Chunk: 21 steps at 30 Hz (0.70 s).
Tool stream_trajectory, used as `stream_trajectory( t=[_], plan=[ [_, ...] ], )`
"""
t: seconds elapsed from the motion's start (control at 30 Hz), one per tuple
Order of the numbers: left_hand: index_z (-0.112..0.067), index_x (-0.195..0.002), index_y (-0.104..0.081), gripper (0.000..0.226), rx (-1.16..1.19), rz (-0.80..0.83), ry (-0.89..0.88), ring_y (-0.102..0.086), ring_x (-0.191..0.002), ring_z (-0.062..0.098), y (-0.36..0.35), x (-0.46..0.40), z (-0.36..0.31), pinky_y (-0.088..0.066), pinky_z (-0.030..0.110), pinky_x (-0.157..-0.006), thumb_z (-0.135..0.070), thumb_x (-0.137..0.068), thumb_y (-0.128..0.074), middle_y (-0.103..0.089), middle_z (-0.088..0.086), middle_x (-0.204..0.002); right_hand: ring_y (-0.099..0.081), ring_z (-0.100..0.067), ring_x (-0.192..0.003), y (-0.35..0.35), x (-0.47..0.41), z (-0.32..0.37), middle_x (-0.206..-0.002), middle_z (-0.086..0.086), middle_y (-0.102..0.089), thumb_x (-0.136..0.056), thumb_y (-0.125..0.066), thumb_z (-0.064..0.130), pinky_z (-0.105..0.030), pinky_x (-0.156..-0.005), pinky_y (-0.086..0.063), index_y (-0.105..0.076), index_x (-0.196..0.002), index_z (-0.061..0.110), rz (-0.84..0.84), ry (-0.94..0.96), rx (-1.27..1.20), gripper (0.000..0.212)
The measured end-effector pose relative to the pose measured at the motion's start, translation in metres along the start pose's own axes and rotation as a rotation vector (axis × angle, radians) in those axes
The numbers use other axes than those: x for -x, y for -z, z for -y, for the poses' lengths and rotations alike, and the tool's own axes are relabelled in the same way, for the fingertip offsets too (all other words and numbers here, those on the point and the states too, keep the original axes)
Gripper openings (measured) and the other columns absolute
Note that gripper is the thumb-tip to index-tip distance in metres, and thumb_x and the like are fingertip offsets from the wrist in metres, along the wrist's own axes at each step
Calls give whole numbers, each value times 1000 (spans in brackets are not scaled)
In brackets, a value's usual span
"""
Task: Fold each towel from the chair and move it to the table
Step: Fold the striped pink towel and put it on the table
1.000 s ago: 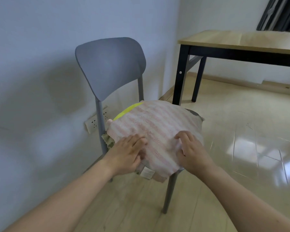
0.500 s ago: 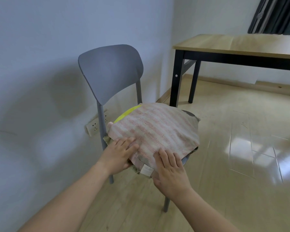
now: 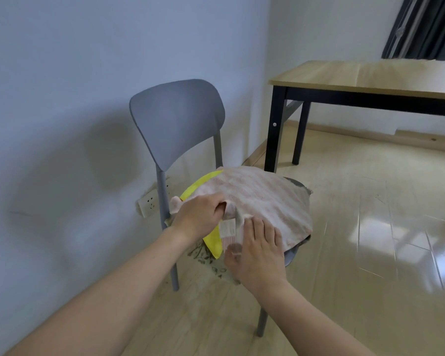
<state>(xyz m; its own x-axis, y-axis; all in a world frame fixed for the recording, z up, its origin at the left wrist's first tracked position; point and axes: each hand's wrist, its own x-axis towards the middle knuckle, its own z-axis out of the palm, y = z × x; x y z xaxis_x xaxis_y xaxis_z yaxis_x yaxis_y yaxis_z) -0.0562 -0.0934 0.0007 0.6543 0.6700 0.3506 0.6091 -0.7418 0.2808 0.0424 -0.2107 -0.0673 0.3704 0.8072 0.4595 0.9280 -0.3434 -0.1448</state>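
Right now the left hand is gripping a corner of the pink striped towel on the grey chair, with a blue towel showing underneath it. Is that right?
Not quite. The towel underneath is yellow, not blue; the head view shows it below the pink striped towel. The rest holds: the left hand grips a corner of the pink towel on the grey chair.

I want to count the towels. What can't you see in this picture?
Head view only:
- Towels under the pink striped towel: it covers the pile; only a yellow towel peeks out, so no count.
- Label: print too small.
- Table: right end cut off by the picture's edge.
- Right hand: fingertips hidden behind its back.
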Motion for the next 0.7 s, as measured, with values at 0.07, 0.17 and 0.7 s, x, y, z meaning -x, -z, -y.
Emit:
stream_trajectory(
  t=[0.07,0.17,0.7],
  plan=[
    [-18,-73,-46,23,92,-31,-16,-47,-68,25,20,-18,-14,-30,33,-57,-25,-95,-44,-46,-4,-64,-57,-31,-105,18,-13,6,-113,-9,-58,-57,-62,60,-44,-91,-49,-55,-120,4,-15,-26,-32,84],
    [-18,-63,-46,35,217,-57,-13,-49,-61,23,60,-46,-38,-36,35,-56,-32,-94,-49,-48,-3,-55,-56,-31,-107,48,-30,7,-117,-8,-57,-50,-77,50,-43,-89,-50,-42,-128,9,-71,-83,-90,94],
    [-21,-52,-37,52,534,-179,-73,-28,-39,7,261,-27,-181,-26,22,-44,-53,-84,-64,-29,-8,-47,-53,-14,-76,277,-49,-30,-85,7,-56,-95,-49,33,-32,-64,-43,-52,-92,21,-435,-68,-745,12]
  ],
)
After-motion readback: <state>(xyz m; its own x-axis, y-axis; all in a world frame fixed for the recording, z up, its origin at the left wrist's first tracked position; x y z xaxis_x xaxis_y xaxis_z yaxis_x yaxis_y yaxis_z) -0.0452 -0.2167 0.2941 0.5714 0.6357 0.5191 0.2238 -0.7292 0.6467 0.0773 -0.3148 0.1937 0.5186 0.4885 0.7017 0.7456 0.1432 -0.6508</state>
